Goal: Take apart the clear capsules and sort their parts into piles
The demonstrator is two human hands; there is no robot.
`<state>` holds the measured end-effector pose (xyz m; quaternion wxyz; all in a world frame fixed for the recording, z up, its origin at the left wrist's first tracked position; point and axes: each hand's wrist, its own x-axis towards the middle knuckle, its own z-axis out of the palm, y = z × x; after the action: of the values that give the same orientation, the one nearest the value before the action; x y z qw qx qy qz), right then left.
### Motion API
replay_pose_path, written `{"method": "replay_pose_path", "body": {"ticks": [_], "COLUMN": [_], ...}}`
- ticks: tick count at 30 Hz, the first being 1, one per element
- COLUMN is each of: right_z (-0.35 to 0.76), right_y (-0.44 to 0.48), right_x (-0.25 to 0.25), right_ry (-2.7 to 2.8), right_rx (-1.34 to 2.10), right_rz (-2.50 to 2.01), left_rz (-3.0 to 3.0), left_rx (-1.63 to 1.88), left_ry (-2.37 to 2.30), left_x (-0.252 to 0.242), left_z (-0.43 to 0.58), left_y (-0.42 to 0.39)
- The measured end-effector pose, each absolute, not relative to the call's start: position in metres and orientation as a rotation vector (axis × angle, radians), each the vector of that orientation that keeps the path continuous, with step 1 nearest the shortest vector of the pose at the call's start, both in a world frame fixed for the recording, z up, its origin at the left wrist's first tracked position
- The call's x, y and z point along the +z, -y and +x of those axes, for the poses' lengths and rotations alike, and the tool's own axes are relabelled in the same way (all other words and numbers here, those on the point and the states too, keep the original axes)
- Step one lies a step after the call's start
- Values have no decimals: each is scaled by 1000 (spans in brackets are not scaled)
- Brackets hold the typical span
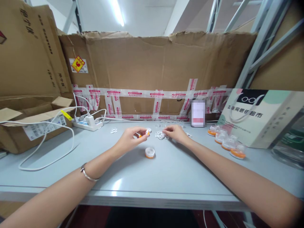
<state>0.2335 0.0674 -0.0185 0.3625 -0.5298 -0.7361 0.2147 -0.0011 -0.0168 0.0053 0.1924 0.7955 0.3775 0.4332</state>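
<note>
My left hand (132,138) is raised over the grey table, its fingers closed on a small orange-and-white part (147,132) that they mostly cover. To the right, my right hand (176,133) reaches down to a pile of small white plastic pieces (160,135). Its fingertips are pinched at the pile's edge, and whatever is between them cannot be made out. A round container (149,152) with a clear top and an orange base stands on the table, below and between both hands. Just beyond my left fingertips lies a small round white piece (149,129).
Several orange-and-clear assemblies (230,143) form a row at right, beside a paper bag (247,117) and a large clear bottle (291,145). A phone (198,113) leans at the back. A power strip (87,124), looping white cable and open carton (35,126) occupy the left.
</note>
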Motion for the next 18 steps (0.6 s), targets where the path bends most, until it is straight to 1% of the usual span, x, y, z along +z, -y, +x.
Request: {"method": "replay_pose_path", "body": {"ticks": [3, 5, 10, 12, 15, 18], "right_z": [227, 220, 195, 186, 182, 189], "right_y": [-57, -44, -1, 9, 8, -6], "right_x": [-12, -5, 8, 6, 1, 0], "right_ry": [1889, 1901, 2135, 2177, 2158, 2106], "right_rx": [467, 389, 275, 311, 416, 437], "right_rz": [-1359, -1259, -698, -589, -621, -795], "left_rz": [2254, 2251, 2263, 2264, 2269, 2236], "left_rx": [1207, 1187, 1213, 1241, 1239, 1239], "left_ry": [-1074, -1054, -942, -937, -985, -1069], "left_x": [7, 7, 1, -1, -4, -5], "left_z": [0, 1, 2, 2, 4, 4], "left_y": [18, 18, 13, 12, 11, 9]}}
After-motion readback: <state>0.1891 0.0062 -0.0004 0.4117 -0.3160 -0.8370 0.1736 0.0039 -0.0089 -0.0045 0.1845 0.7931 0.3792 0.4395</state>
